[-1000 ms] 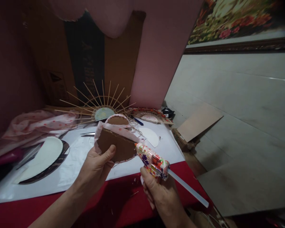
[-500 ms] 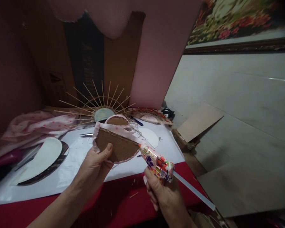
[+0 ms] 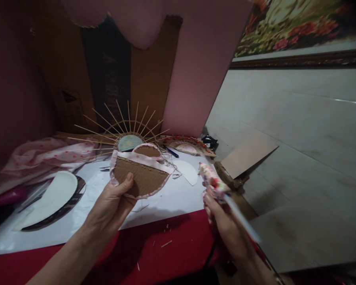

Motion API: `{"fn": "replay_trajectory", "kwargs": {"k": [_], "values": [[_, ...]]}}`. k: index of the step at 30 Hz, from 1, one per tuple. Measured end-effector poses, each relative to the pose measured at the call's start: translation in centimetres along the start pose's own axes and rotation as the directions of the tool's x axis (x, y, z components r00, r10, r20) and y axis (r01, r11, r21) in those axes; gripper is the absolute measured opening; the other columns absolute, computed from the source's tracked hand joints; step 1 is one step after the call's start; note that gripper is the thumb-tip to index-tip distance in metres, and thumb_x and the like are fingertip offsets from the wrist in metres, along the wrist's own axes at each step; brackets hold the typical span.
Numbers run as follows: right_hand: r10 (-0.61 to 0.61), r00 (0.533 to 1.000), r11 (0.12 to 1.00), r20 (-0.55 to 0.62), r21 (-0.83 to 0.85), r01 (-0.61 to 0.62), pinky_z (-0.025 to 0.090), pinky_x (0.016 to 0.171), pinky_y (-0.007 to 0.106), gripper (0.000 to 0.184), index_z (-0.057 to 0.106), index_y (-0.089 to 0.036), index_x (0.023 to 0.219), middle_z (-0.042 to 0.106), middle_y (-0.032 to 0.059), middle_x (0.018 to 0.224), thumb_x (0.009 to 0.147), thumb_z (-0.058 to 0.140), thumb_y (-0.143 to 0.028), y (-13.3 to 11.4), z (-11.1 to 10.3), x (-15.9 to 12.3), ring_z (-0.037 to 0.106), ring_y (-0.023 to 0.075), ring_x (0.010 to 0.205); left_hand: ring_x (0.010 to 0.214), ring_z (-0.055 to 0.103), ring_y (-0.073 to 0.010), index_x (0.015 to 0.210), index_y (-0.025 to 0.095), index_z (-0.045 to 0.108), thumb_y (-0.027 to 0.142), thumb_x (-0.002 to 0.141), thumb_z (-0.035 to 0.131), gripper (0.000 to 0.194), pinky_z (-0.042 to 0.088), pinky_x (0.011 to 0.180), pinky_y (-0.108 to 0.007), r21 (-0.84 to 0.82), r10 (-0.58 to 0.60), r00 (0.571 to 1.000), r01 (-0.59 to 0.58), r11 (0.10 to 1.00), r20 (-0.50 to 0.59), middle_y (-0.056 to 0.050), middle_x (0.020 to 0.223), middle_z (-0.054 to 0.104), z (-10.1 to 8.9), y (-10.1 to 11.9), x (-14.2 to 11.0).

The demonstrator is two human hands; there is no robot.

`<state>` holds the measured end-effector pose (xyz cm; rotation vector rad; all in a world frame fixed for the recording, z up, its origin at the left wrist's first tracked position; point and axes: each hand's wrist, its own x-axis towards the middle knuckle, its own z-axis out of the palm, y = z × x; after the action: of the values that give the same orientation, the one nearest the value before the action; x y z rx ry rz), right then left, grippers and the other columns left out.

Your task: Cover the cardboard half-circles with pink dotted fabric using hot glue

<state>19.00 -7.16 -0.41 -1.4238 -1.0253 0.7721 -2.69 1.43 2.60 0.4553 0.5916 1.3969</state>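
Note:
My left hand (image 3: 118,196) grips a half-round piece of brown cardboard (image 3: 142,178), thumb on its face, fingers behind it. Pale pink dotted fabric is folded over the cardboard's edges. Off to the right, my right hand (image 3: 222,215) is closed round a flower-patterned glue gun (image 3: 213,180), blurred by motion, with a long pale glue stick (image 3: 243,217) out of its back. The gun's tip is apart from the cardboard. Behind the held piece lies a smaller fabric-edged cardboard half-round (image 3: 147,150). A white half-round paper (image 3: 187,171) rests on the table to its right.
A fan of thin sticks (image 3: 130,122) stands at the back, beside a brown-and-red fan (image 3: 190,145). Pink dotted cloth (image 3: 47,156), a white curved piece (image 3: 55,198) and scissors (image 3: 105,169) lie leftward. A cardboard sheet (image 3: 250,154) leans by the tiled wall.
My right hand has drawn the glue gun away from the cardboard, to the right. My left hand has shifted slightly left with the cardboard.

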Motion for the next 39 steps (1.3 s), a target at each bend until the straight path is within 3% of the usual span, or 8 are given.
{"fn": "replay_trajectory", "kwargs": {"k": [2,7,14,17,19,22,29,39], "values": [[-0.071,0.993,0.949,0.091,-0.301,0.095,0.044,0.067,0.029,0.022,0.059,-0.020,0.100,0.064,0.0034,0.081,0.087,0.055,-0.038,0.6,-0.4,1.7,0.059,0.0194,0.073,0.075,0.072,-0.0143,0.119,0.017,0.062,-0.006,0.083,0.047,0.045,0.059,0.071,-0.018,0.003,0.018,1.000,-0.018,1.000,-0.024,-0.006,0.089,0.076,0.0,0.5,0.1],[-0.051,0.964,0.390,0.261,-0.883,0.260,0.041,0.079,0.036,0.037,0.049,-0.015,0.125,0.060,0.0138,0.116,0.092,0.041,-0.027,2.6,0.2,5.6,0.060,0.0291,0.100,0.087,0.072,-0.0186,0.121,0.018,0.061,-0.004,0.083,0.052,0.045,0.058,0.082,-0.028,0.023,0.037,0.999,-0.038,0.999,0.011,-0.008,0.102,0.074,-0.6,0.8,0.3],[-0.048,0.957,0.280,0.287,-0.916,0.289,0.042,0.074,0.039,0.038,0.056,-0.012,0.121,0.059,0.0179,0.106,0.092,0.042,-0.031,3.0,0.5,7.0,0.060,0.0325,0.093,0.078,0.072,-0.0155,0.122,0.017,0.060,-0.003,0.084,0.051,0.044,0.059,0.079,-0.024,0.030,0.022,0.999,-0.023,0.999,0.035,-0.007,0.095,0.076,-0.3,0.2,0.1],[-0.157,0.918,0.363,0.365,-0.843,0.397,0.039,0.084,0.040,0.033,0.062,-0.013,0.115,0.058,0.0178,0.113,0.089,0.049,-0.030,1.0,0.9,6.7,0.054,0.0317,0.103,0.085,0.072,-0.0179,0.126,0.020,0.058,0.000,0.083,0.055,0.047,0.059,0.080,-0.026,0.030,0.012,0.996,-0.015,0.999,0.085,-0.007,0.098,0.076,-0.3,0.3,-0.2],[-0.286,0.869,0.612,0.404,-0.621,0.490,0.038,0.086,0.035,0.026,0.067,-0.017,0.102,0.061,0.0117,0.107,0.091,0.044,-0.025,-0.6,2.0,7.0,0.055,0.0246,0.098,0.091,0.071,-0.0192,0.128,0.023,0.055,0.002,0.082,0.057,0.051,0.058,0.082,-0.027,0.029,0.018,0.990,-0.023,0.999,0.138,-0.006,0.102,0.075,-0.4,0.3,-0.5],[-0.221,0.891,0.934,0.395,-0.176,0.310,0.040,0.065,0.028,0.033,0.063,-0.018,0.065,0.058,0.0023,0.065,0.086,0.054,-0.042,-1.9,4.7,8.9,0.054,0.0168,0.067,0.095,0.070,-0.0200,0.131,0.025,0.053,0.006,0.082,0.060,0.053,0.056,0.086,-0.028,0.045,0.021,0.982,-0.030,0.999,0.189,-0.005,0.105,0.075,-0.6,0.2,-0.7],[-0.153,0.883,0.988,0.444,0.096,0.123,0.025,0.040,0.022,0.049,0.058,-0.017,0.065,0.037,-0.0077,0.045,0.075,0.054,-0.066,0.5,8.4,11.1,0.028,0.0077,0.040,0.104,0.066,-0.0271,0.123,0.020,0.061,0.011,0.080,0.065,0.044,0.050,0.094,-0.038,0.141,-0.161,0.938,0.122,0.982,0.306,-0.010,0.107,0.074,-1.5,-1.1,-0.6],[-0.085,0.720,0.940,0.689,0.295,-0.171,0.044,0.066,0.028,0.053,0.071,-0.015,0.078,0.065,0.0047,0.069,0.079,0.054,-0.065,0.0,6.9,9.0,0.058,0.0157,0.065,0.101,0.066,-0.0272,0.112,0.017,0.068,0.011,0.078,0.067,0.034,0.049,0.091,-0.037,0.209,-0.322,0.865,0.258,0.943,0.384,-0.013,0.105,0.073,-1.5,-2.7,-1.9]]}}
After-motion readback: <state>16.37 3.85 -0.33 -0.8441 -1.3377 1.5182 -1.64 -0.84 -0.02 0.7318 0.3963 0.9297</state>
